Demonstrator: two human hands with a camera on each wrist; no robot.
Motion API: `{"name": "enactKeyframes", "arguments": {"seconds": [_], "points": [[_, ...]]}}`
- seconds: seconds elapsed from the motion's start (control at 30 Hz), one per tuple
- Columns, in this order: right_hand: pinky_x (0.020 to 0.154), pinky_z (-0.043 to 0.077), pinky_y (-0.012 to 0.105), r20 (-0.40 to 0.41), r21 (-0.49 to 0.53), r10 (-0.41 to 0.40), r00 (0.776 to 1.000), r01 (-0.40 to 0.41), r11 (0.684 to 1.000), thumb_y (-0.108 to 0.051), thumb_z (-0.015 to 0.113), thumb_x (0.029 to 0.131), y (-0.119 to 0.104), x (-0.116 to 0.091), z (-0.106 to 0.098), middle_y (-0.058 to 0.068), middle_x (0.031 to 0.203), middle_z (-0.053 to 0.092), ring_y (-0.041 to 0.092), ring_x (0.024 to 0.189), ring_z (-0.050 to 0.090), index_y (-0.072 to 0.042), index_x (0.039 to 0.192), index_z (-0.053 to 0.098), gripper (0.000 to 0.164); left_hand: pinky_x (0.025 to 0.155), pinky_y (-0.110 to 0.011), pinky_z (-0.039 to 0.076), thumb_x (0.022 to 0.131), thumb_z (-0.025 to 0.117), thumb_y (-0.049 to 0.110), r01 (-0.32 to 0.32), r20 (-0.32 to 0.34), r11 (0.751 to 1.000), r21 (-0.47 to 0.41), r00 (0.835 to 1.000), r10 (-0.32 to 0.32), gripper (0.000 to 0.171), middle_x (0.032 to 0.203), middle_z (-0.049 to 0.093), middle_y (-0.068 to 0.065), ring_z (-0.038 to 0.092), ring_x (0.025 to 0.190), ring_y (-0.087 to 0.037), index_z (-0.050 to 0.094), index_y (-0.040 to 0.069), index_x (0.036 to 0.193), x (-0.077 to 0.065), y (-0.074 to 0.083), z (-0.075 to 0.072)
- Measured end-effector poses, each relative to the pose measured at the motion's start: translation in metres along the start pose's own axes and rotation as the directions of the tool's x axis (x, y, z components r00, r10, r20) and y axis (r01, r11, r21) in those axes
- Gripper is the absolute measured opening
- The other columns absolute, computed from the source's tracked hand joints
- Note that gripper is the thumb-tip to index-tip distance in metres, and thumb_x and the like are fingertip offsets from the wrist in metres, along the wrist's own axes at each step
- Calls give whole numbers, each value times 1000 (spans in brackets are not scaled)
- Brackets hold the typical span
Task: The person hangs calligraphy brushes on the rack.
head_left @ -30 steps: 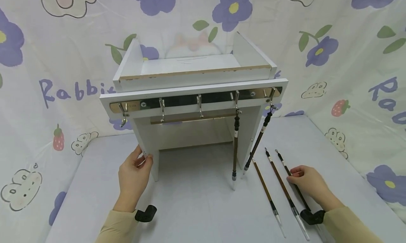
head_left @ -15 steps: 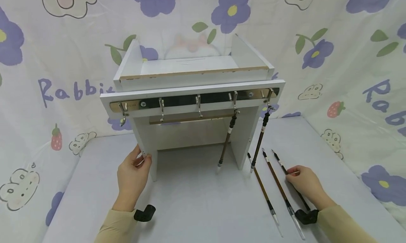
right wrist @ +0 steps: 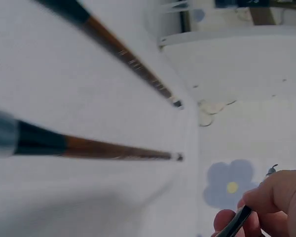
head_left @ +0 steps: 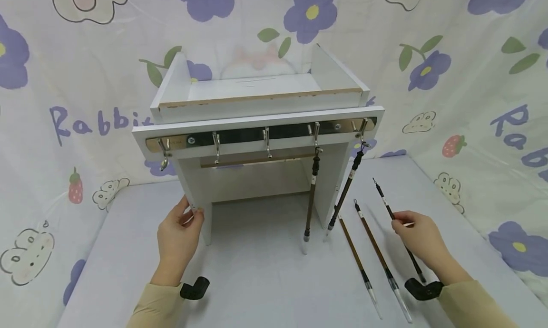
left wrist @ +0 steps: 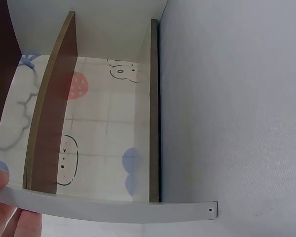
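My left hand (head_left: 178, 233) grips the front edge of the left side panel of a white shelf rack (head_left: 261, 116); the left wrist view shows fingers (left wrist: 27, 224) at that panel edge (left wrist: 113, 211). At the right, my right hand (head_left: 419, 237) pinches a dark-handled writing brush (head_left: 387, 208) by its shaft, loop end up and slanting away. Two more brushes, one brown (head_left: 372, 237) and one thinner (head_left: 356, 252), lie on the table left of that hand. From the rack's two rightmost hooks (head_left: 317, 135) hang two brushes, a left one (head_left: 312, 195) and a right one (head_left: 347, 190).
A metal hook strip (head_left: 244, 138) with several hooks runs along the rack's front board; the three hooks on the left carry nothing. The rack stands on a white table (head_left: 257, 280). Behind and beside it hangs a flower-patterned cloth (head_left: 239, 28).
My right hand has lifted the dark brush off the table, its loop end rising. The hanging brushes have swung back and forth. My left hand stays on the panel.
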State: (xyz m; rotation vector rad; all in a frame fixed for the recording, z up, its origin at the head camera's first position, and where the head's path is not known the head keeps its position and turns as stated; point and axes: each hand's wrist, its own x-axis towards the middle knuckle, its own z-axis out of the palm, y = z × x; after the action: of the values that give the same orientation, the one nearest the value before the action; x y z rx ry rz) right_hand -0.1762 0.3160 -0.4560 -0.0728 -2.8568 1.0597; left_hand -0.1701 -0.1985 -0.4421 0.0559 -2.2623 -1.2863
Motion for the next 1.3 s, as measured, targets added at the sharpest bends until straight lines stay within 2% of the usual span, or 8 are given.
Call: {"name": "enactKeyframes", "arguments": {"seconds": [0.13,0.3,0.53,0.8,0.93,1.17,1.3], "points": [[57,52,29,-76,24,-49,996,51,998,-32,55,98,-18,-4,-10,15,107,64,26,86,60,-2,121,63,38,79,-26,55,92,65,15,1,-1,1000,-1,1000,-1,44,126,63,-9,67,101,-28,58,10,135,0,0,1],[56,52,20,-191,43,-126,974,136,990,-30,58,98,-43,-12,-20,12,102,66,19,82,59,-5,118,65,33,79,-26,56,92,65,16,7,-5,1000,13,1000,-7,45,126,63,-8,67,100,-27,58,11,135,0,-1,1],[62,47,10,-320,64,-245,915,279,958,-20,65,94,-71,-23,-24,5,98,67,3,81,57,-7,119,66,28,79,-26,55,92,64,15,-1,-5,1000,9,1000,1,44,126,63,-9,67,101,-28,58,9,135,0,-1,0],[65,45,8,-386,72,-344,856,400,914,-11,69,90,-96,-32,-23,-2,92,66,3,79,58,-8,113,67,23,79,-24,55,91,65,14,1,-2,1000,11,1000,-1,45,127,62,-8,67,101,-27,57,10,136,0,-1,1],[66,45,9,-396,79,-427,813,493,866,-2,71,87,-107,-35,-21,-4,93,65,4,81,58,-7,111,68,25,79,-24,55,92,65,14,5,2,1000,9,1000,-5,45,127,62,-9,67,101,-28,57,8,136,0,1,1],[68,48,15,-378,106,-592,712,668,737,11,72,78,-123,-34,-7,-2,90,66,7,80,58,-5,110,68,36,79,-25,55,92,65,14,-9,0,1000,11,1000,9,45,127,62,-11,67,101,-29,56,8,136,0,0,1],[69,50,17,-362,133,-648,671,725,676,13,72,76,-134,-33,3,-2,90,66,9,79,58,-5,110,68,39,79,-23,55,92,65,14,-18,1,1000,21,1000,18,46,128,61,-9,67,101,-27,56,9,137,0,-1,1]]}}
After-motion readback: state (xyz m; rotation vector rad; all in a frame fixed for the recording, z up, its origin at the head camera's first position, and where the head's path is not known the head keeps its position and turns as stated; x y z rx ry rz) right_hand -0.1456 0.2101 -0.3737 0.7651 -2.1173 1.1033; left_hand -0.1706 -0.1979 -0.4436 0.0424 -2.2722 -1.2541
